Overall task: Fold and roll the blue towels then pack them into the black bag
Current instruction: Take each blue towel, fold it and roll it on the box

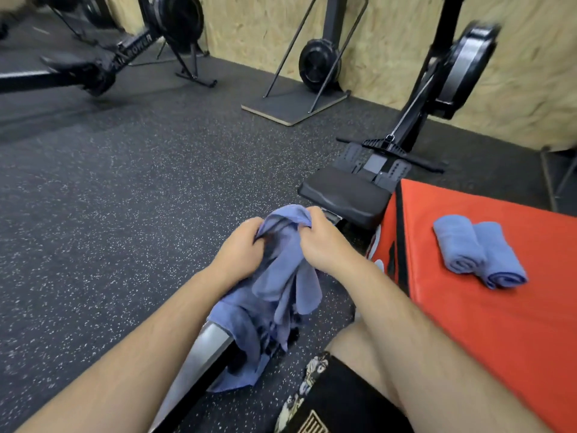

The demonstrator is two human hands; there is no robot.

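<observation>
Two rolled blue towels [479, 256] already lie touching side by side on the red plyo box [499, 323] to your right, so that part looks done. Your left hand [240, 250] and right hand [323, 242] both have their fingers clenched on the top edge of a third blue towel [281, 292], which hangs loose and unfolded over the rowing machine rail [203, 348]. By my judgement you still have to fold and roll this one. The black bag isn't in view, so packing is all ahead.

Both hands [240, 245] [324, 242] gripping crumpled blue towel [281, 276], two rolled towels [477, 254] nearby
</observation>
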